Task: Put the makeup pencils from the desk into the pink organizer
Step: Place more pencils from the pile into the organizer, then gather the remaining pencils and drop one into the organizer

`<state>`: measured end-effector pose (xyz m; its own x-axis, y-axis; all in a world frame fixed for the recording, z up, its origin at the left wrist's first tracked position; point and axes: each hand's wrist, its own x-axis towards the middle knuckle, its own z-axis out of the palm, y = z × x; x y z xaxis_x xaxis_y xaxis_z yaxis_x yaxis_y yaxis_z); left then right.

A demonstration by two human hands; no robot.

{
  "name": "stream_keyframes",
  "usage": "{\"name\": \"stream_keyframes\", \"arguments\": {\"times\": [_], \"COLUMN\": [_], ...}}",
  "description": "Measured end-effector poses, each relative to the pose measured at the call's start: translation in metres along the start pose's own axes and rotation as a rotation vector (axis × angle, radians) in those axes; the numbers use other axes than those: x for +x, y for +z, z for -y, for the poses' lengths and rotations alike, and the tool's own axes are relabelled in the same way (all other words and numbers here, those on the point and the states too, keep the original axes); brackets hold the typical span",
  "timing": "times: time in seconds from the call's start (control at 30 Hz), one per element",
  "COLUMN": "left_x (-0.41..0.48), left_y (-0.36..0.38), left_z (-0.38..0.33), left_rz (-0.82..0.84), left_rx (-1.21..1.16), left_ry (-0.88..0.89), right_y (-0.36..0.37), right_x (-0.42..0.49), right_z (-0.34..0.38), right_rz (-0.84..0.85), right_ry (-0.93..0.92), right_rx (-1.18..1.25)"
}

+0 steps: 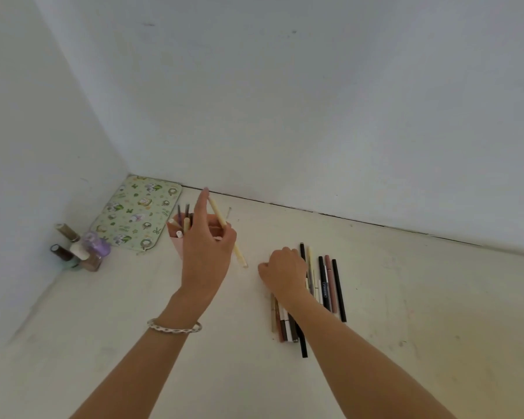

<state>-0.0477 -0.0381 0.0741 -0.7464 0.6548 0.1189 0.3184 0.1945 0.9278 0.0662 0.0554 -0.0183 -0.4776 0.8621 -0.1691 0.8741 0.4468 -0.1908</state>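
My left hand holds a cream makeup pencil tilted above the pink organizer, which it partly hides. Several pencils stand in the organizer's left compartment. My right hand rests curled on a row of makeup pencils lying side by side on the white desk. More pencils of the row show below my right wrist. Whether my right fingers grip one of them is hidden.
A green patterned pouch lies in the back left corner by the walls. Several nail polish bottles stand to the left of the organizer. White walls close off the desk at the back and left.
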Motion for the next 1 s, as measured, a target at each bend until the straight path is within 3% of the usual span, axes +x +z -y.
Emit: {"name": "stream_keyframes", "arguments": {"times": [0.07,0.17,0.23,0.33,0.43,0.57,0.73,1.0], "left_x": [0.014,0.039,0.047,0.048,0.045,0.036,0.038,0.035], "left_y": [-0.021,-0.055,-0.066,-0.068,-0.061,-0.057,-0.083,-0.102], "left_z": [-0.008,-0.009,0.000,0.017,0.037,0.060,0.056,0.039], "left_rz": [-0.143,-0.363,-0.432,-0.445,-0.308,-0.221,-0.409,-0.436], "left_rx": [0.000,-0.015,0.011,0.022,0.092,0.425,0.272,0.079], "left_ry": [0.037,0.126,0.129,0.126,0.125,0.179,0.126,0.102], "right_y": [-0.016,-0.054,-0.077,-0.100,-0.111,-0.109,-0.099,-0.066], "right_x": [0.006,0.018,0.023,0.022,0.015,0.007,0.004,0.012], "right_z": [0.004,0.012,0.020,0.040,0.062,0.085,0.111,0.123], "right_rz": [-0.075,-0.153,-0.230,-0.332,-0.418,-0.513,-0.555,-0.402], "right_ry": [0.098,0.184,0.163,0.031,-0.125,-0.296,-0.474,-0.593], "right_rx": [0.242,0.791,1.043,1.198,1.217,1.183,1.009,0.634]}}
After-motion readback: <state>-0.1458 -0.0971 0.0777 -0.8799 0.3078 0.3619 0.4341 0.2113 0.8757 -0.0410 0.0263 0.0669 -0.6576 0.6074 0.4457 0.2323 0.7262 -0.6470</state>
